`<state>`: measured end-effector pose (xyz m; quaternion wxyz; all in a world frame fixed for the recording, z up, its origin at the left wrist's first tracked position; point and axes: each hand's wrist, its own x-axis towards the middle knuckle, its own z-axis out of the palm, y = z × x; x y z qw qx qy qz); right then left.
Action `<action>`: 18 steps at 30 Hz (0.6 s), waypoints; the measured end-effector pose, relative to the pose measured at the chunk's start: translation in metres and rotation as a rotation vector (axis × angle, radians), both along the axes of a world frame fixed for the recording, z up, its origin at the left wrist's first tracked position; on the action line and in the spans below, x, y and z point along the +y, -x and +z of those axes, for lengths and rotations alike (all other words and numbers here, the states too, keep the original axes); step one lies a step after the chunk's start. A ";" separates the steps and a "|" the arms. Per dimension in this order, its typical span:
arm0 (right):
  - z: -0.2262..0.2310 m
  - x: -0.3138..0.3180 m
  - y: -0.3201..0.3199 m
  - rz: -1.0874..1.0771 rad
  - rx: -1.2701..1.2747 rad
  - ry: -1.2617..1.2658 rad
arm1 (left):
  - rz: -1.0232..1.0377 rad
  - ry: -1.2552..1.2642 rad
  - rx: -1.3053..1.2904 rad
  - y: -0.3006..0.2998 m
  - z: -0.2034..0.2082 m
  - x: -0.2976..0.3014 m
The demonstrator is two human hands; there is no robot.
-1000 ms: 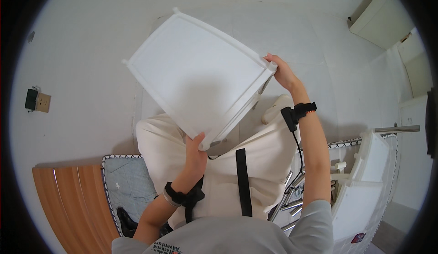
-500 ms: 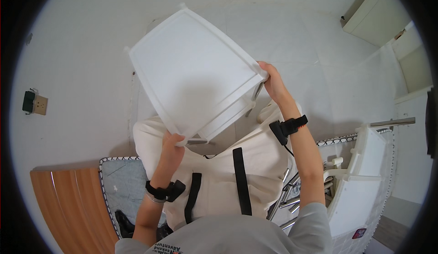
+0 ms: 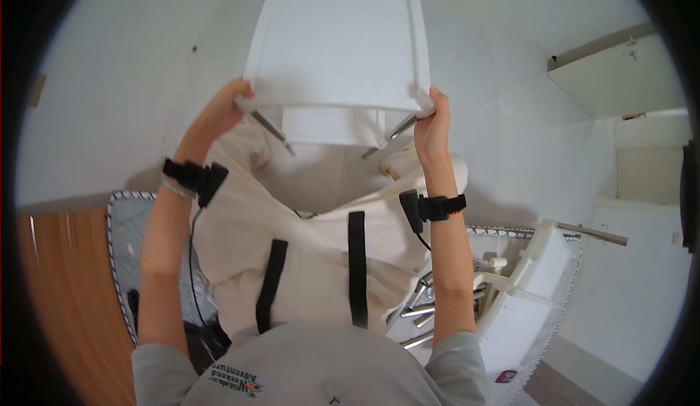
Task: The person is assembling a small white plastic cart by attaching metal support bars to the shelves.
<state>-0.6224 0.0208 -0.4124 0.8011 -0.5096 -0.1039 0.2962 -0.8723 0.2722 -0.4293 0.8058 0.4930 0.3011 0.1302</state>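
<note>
A white plastic shelf rack (image 3: 339,41) is held out in front of me, its flat upper panel running past the top edge of the view. My left hand (image 3: 222,107) grips its near left corner, while my right hand (image 3: 433,125) is closed on the near right corner. Silvery metal tubes (image 3: 271,130) join the upper panel at these corners. Below and behind it shows a second white panel (image 3: 332,126), partly hidden by the upper one. The fingers beneath the rack are mostly hidden.
To my right lie several loose metal tubes (image 3: 419,311) and more white plastic panels (image 3: 514,329), one with a tube sticking out. A brown wooden board (image 3: 65,282) is at the left. Pale cabinets (image 3: 620,78) stand at the far right.
The rack has turned from a tilted angle to nearly straight ahead and moved up and away. My left hand moved forward with its corner; both hands still grip the rack.
</note>
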 end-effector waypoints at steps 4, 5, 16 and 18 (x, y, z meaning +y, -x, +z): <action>-0.007 -0.003 0.000 -0.005 0.014 0.013 | 0.113 -0.088 0.049 -0.019 0.022 -0.011; -0.004 -0.003 0.000 -0.030 0.004 0.027 | 0.125 -0.070 0.055 -0.021 0.028 -0.012; -0.043 -0.007 -0.003 0.045 -0.169 0.134 | 0.218 -0.882 0.823 -0.046 0.043 -0.032; -0.044 -0.003 -0.007 0.031 -0.166 0.115 | 0.231 -0.890 0.845 -0.049 0.046 -0.036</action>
